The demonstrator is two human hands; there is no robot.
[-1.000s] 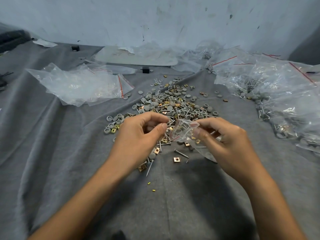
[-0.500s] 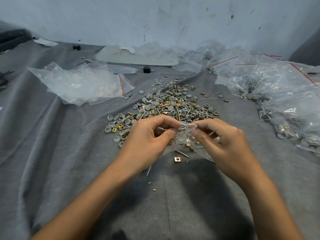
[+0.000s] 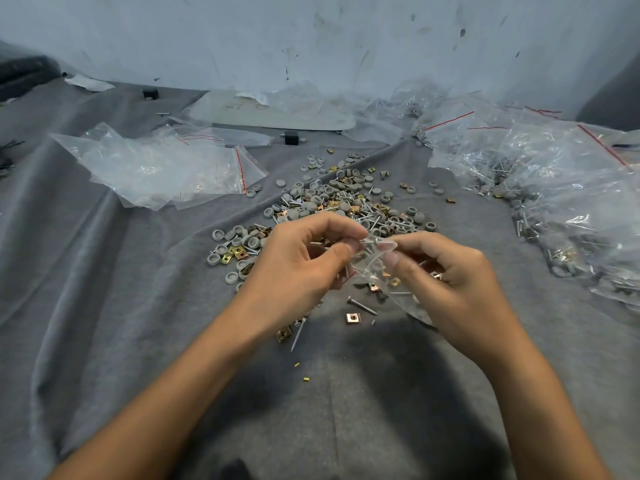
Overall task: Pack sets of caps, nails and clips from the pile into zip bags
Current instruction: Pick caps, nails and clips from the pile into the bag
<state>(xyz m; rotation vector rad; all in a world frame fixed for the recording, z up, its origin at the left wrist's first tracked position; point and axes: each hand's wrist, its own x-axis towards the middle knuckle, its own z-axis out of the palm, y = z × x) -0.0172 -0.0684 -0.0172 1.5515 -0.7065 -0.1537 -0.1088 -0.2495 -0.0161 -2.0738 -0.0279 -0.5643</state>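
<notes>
Head view places the small clear plastic zip bag (image 3: 372, 271) at the centre of the scene, held off the surface between both hands. Its long axis runs from the mouth at upper left to the body trailing down and right under the right hand (image 3: 450, 282). The right fingers (image 3: 393, 258) pinch the mouth's right lip. The left hand (image 3: 298, 268) faces the mouth directly, thumb and forefinger pinched closed at its left lip; whether a part sits between those tips cannot be told. Any insertion would therefore travel from left to right, along the bag's axis. The mixed pile of grey round caps, silver nails and brass square clips (image 3: 339, 209) lies just beyond the hands on the grey cloth-covered tabletop (image 3: 104, 306), nearer the left hand.
</notes>
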